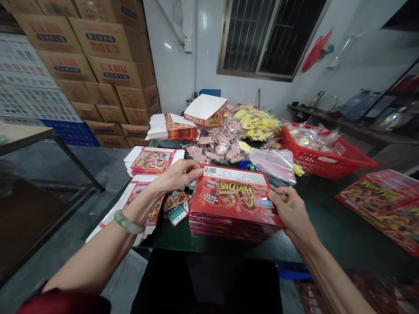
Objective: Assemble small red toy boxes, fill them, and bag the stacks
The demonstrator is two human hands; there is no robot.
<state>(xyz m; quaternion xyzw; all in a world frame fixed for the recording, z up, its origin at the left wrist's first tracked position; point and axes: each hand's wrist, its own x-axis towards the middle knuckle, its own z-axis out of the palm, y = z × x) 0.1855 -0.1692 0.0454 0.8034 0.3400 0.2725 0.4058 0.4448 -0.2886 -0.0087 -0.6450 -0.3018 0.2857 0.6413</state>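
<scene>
A stack of flat red printed cartons (234, 196) lies on the dark green table top (327, 231) in front of me. My left hand (178, 175) holds the top carton's far left corner, beside a white barcode label. My right hand (291, 211) pinches the same carton's right edge. A jade bangle (128, 222) circles my left wrist. Below my left hand lie small printed cards (176, 205), and a pile of white-edged printed cartons (152, 160) sits just beyond it. A pink plastic bag (273, 165) lies past the stack, near my right hand.
Further back are a carton pile (172, 128) and a white folded box (206, 109). Bagged pink and yellow goods (234, 135) heap behind them, beside a red plastic basket (327, 152). Red printed sheets (379, 205) lie at the right. Cardboard boxes (94, 56) stand stacked at the back left.
</scene>
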